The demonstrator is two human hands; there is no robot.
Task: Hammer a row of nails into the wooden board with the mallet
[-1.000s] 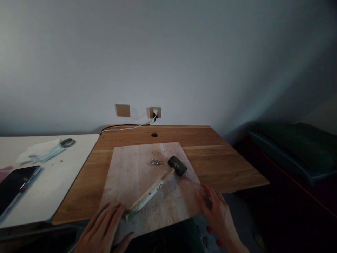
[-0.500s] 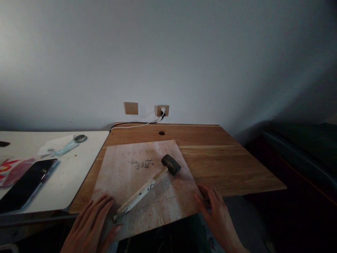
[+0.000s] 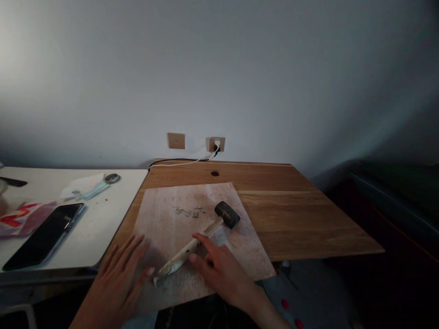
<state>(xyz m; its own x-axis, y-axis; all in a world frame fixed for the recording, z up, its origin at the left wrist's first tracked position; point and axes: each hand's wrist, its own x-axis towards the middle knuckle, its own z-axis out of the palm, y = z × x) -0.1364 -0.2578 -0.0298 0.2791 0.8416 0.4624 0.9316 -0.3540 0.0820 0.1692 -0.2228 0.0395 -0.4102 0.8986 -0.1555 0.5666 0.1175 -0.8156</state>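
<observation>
Fingers of the right hand (image 3: 219, 267) lie spread across the handle of the hammer (image 3: 174, 262), thumb on its near side, not curled round it (half a second ago this hand sat at the near right corner of the pale board (image 3: 161, 224)). So the hammer is now touched but unlifted, lying slantwise on that board with its head away. The left hand (image 3: 120, 278) stays flat and open on the near left corner. Counted: one hammer, one board, one loose scatter of nails (image 3: 188, 211) too small to number, and one phone (image 3: 44, 235) on the white table (image 3: 103, 214).
</observation>
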